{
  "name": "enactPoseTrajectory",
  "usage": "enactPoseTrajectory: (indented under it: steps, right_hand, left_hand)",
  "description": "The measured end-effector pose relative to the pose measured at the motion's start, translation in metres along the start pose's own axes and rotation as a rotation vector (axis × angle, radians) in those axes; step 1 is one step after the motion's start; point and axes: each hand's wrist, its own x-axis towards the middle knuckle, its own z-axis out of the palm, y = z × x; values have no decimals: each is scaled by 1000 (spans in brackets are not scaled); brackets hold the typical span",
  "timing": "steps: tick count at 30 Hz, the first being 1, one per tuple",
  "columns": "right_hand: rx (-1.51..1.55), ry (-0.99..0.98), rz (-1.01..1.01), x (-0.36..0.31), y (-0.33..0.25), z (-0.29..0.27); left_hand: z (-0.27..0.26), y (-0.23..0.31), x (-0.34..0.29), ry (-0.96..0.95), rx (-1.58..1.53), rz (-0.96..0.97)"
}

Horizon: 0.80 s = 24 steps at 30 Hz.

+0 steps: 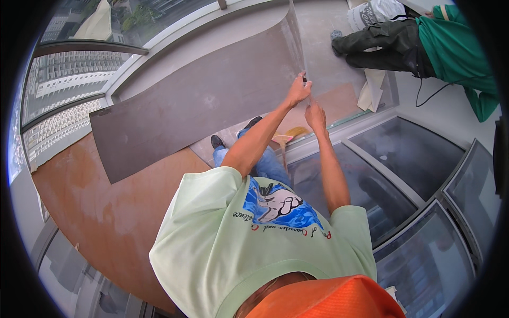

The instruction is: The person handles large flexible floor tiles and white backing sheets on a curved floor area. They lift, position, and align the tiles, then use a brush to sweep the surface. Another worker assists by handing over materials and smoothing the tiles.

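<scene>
Sheet of grey-brown material [196,100], raised at its right end

Nearest to me in the head view are the wearer's orange headwear [328,299] and pale green shirt [265,249], printed in blue across the chest. Past the shirt, I have both arms stretched forward. The right hand [315,115] is curled with its fingers bent in by the lower end of the sheet's upright edge; I cannot tell exactly what it grips. The left hand [298,93], a little farther out, is closed on that edge, with a small dark item at its fingers that I cannot make out.

Between the arms I see blue jeans [271,167], dark shoes [217,141] and a yellow-bristled broom [297,131]. The sheet stretches leftward beyond the shoes, its far-left corner overlapping a brown board [132,212]. Framed glass panels [408,153] are on my right.

Farther off, a creased cream piece [371,91] lies near a co-worker in a green top [456,47] and dark trousers [382,42], beside a white bag [374,13]. Beyond the windows, upper left, pale buildings [79,77] show.
</scene>
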Motion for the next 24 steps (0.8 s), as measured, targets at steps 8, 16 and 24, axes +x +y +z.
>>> enactPoseTrajectory:
  steps: [8,16,24]
  right_hand:
    - [-125,45,23,66,-25,-54]
    - [-50,7,-54,48,-68,-49]
    - [13,-7,-226,22,-165,-16]
  left_hand:
    - [-60,-27,-44,-229,93,-117]
    - [-175,-138,-167,-242,338,-209]
    - [-233,-119,-222,-202,281,-37]
